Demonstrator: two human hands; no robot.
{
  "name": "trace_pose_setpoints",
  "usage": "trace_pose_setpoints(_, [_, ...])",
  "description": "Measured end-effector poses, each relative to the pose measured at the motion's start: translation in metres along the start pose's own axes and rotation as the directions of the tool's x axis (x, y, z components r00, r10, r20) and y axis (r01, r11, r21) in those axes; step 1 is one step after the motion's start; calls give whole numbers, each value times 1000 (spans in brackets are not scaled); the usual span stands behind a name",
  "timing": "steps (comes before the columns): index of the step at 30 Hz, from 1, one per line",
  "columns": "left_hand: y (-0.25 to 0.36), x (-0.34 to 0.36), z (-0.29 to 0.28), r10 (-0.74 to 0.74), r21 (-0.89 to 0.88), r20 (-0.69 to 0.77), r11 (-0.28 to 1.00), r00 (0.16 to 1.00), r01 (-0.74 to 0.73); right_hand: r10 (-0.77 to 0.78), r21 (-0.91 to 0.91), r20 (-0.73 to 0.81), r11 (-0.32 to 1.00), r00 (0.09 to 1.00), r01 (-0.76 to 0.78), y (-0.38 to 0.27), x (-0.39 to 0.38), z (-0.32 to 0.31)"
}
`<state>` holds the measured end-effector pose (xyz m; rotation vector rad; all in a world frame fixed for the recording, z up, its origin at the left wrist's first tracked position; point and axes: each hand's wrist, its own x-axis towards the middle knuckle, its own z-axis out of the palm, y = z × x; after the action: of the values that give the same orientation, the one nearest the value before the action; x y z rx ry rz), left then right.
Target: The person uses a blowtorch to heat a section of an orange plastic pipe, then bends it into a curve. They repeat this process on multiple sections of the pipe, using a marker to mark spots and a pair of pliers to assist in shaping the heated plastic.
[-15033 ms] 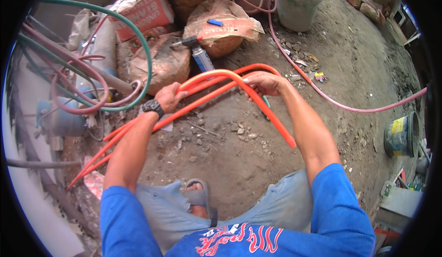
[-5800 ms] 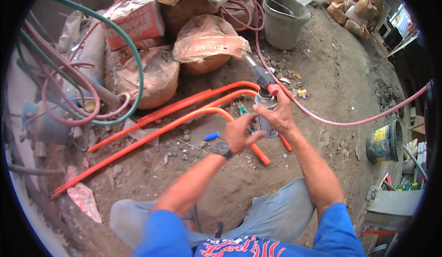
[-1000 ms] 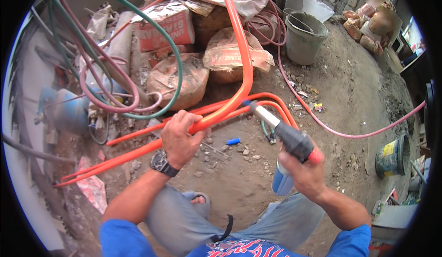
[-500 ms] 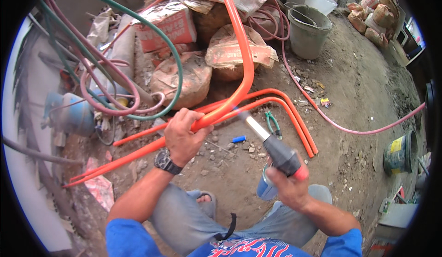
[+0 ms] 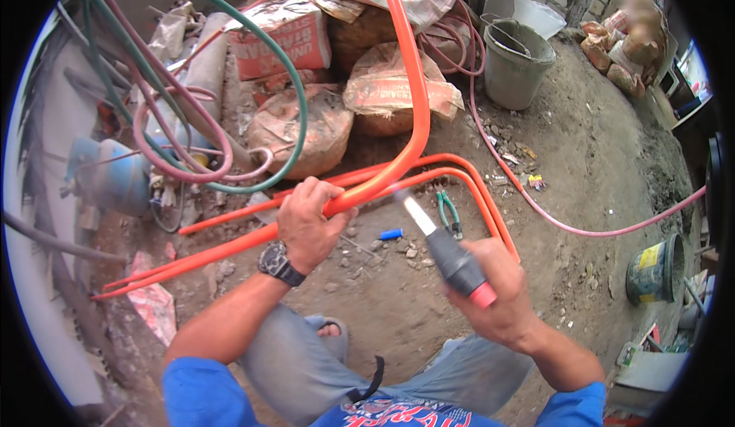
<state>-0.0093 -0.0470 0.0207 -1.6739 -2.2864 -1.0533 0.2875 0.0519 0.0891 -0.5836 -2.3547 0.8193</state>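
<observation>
My left hand [image 5: 310, 224], with a dark watch on its wrist, is closed round an orange plastic pipe [image 5: 417, 113]. The pipe bends in a smooth curve just beyond my fingers and rises away from me. In my right hand [image 5: 498, 289] is a gas blowtorch [image 5: 452, 262] with a bright metal nozzle, black body and red end. Its nozzle points at the bend, a short gap away, with a faint bluish glow at the tip. My hand hides the torch's lower part. Beneath, more bent orange pipes [image 5: 478, 197] lie on the ground.
Green-handled pliers [image 5: 449, 214] and a small blue cylinder [image 5: 391, 234] lie on the dirt. Dirty cement bags [image 5: 279, 48] are piled ahead. Green and pink hoses [image 5: 301, 113] loop at the left. A grey bucket [image 5: 514, 71] stands far right, a dark bucket [image 5: 651, 272] nearer.
The torch has turned more upright and shifted slightly, its nozzle still facing the bend. Its blue canister has gone out of sight behind my right hand. My left hand keeps its grip.
</observation>
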Motion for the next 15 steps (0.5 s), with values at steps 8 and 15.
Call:
trace_pose_setpoints(8, [-3,-2,9,-25,19,21,1000,999,25,-38,-167,84,985,996,52,-15,29,-24])
trace_pose_setpoints(15, [-6,-2,17,-53,-19,34,998,998,54,-6,-209,59,978,998,18,-10,37,-21])
